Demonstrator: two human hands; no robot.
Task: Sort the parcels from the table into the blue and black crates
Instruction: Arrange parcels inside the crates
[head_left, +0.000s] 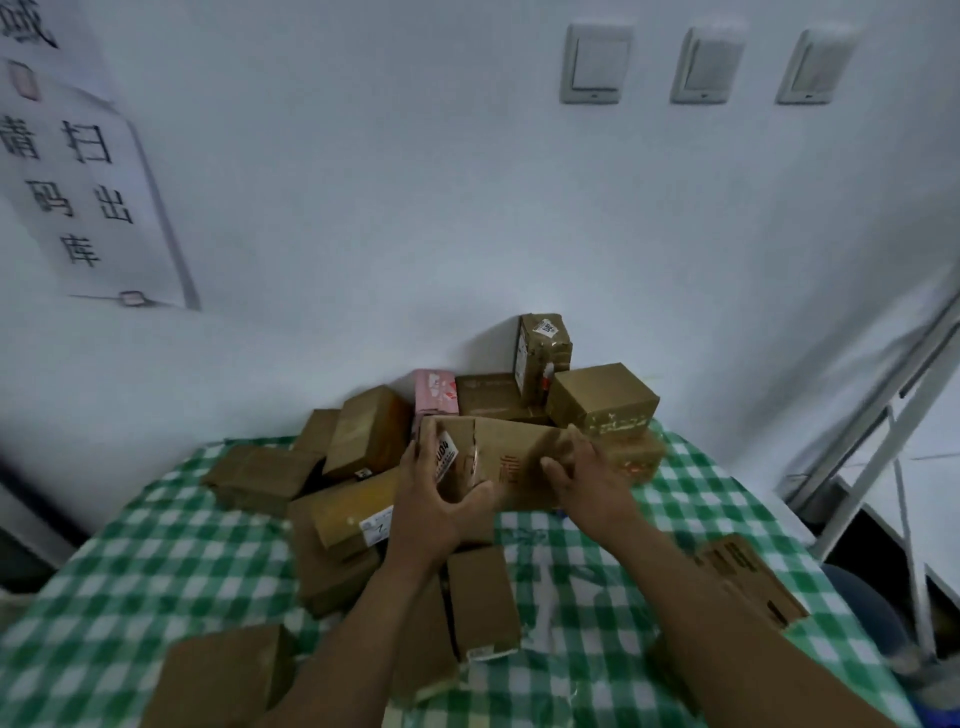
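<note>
Long parcel (511, 462) sits crosswise between the two hands, on the near side of the heap towards the back of the table. I have the left hand (436, 499) clasped on its left end, with the fingers up the end face and the thumb round the lower front edge. The right hand (589, 480) clasps the right end, fingers reaching over the top and thumb laid on the front face. I cannot tell whether its underside rests on the cloth or is clear of it.

It is a brown cardboard carton, wider than tall, creased and torn along a seam just right of the left hand. A white label (448, 457) that reads something like U04 sits at the left end, partly under the fingers, and a red character is printed on the front face.

Other brown parcels crowd it:
- a pink box (435, 391) just behind
- a tall carton (541, 353) upright against the wall
- a cube carton (602, 397) just behind the right hand
- a stack of cartons (343, 519) to the left
- a small carton (480, 603) between the forearms
- a flat carton (748, 582) with black print near the table's right edge

A green and white checked cloth (156, 561) covers the table. Behind it I see a white wall (395, 218) with three switches (597, 65) high up, and a paper sign (85, 192) with black characters at the left. A white metal frame (883, 431) leans at the right
</note>
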